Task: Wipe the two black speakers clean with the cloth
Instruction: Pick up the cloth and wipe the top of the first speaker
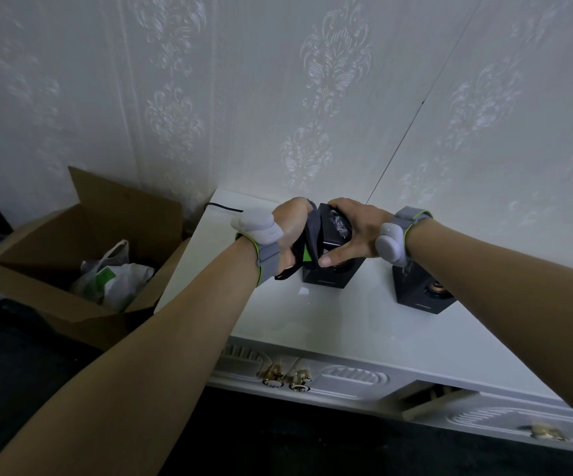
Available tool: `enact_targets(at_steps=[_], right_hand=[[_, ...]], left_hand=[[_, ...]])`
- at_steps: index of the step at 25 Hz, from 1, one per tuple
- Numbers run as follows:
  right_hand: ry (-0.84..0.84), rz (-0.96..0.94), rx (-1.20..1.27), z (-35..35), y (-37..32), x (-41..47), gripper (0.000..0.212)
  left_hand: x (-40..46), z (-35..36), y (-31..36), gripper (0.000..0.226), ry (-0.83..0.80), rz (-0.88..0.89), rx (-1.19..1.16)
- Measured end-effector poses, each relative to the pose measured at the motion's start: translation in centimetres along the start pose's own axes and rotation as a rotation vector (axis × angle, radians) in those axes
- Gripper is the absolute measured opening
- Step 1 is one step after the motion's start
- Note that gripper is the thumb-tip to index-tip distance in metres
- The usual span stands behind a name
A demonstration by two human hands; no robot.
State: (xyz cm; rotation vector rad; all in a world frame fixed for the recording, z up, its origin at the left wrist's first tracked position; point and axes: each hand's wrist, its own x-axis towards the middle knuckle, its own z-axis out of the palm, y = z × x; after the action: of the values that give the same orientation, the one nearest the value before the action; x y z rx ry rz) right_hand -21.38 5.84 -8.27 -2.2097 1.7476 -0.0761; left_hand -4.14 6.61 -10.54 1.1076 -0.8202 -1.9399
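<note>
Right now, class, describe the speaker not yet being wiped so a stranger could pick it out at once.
Find the white cabinet against the patterned wall. Two black speakers stand on its top; take the right speaker, beyond the right hand. Unlike the left speaker, no hand or cloth touches it, and its copper-ringed cone shows.

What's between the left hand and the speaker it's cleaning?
In the head view, the dark cloth lies between the left hand and the left speaker; the right hand grips that speaker's top.

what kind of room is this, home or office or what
Most likely a room in a home: damask-patterned wallpaper, a white carved cabinet with brass knobs, and an open cardboard box holding a plastic bag beside it.
</note>
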Motion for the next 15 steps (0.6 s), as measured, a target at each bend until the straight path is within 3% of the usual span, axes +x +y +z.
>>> enact_targets(at_steps=[9, 12, 15], right_hand=[[0.005, 0.005, 0.005, 0.1, -0.1, 0.0, 0.098], [0.006, 0.012, -0.005, 0.1, 0.0, 0.0, 0.1], [0.007, 0.012, 0.003, 0.2, 0.0, 0.1, 0.099]], left_hand=[[0.3, -1.2, -2.2, 0.028, 0.003, -0.07, 0.064], [1.5, -1.3, -3.2, 0.046, 0.047, -0.057, 0.101], [2.5, -1.4, -3.7, 0.039, 0.058, -0.046, 0.069]])
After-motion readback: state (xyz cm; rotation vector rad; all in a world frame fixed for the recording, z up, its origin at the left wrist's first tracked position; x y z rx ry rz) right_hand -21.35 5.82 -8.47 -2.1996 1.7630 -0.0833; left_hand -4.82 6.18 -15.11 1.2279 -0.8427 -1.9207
